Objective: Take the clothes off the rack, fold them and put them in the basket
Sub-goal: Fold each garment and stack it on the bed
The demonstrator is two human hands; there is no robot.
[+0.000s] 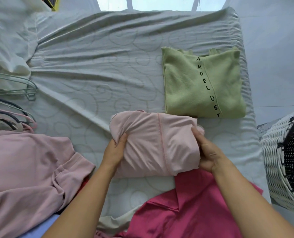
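You've got the folded pale pink garment (155,143) on the bed (94,66), just in front of you, held from both sides. Left hand (114,150) grip: thumb on top, fingers curled under the bundle's left edge, clamped on the fabric. Right hand (207,152) grip: fingers wrapped round the right edge, also clamped on it. The bundle is bunched, with a seam running down its middle.

Folded green sweater (202,83) with black lettering lies flat on the bed just beyond the pink bundle, toward your right; the two look to be nearly touching at the corner. White wicker basket (276,160) with a dark dotted liner sits off the bed's right edge, near your right hand, tilted toward you.

Unfolded stock: a dusty pink garment (27,169) spread at your left, a magenta garment (194,208) under your right forearm. Empty hangers (17,103) piled at the left edge of the bed.
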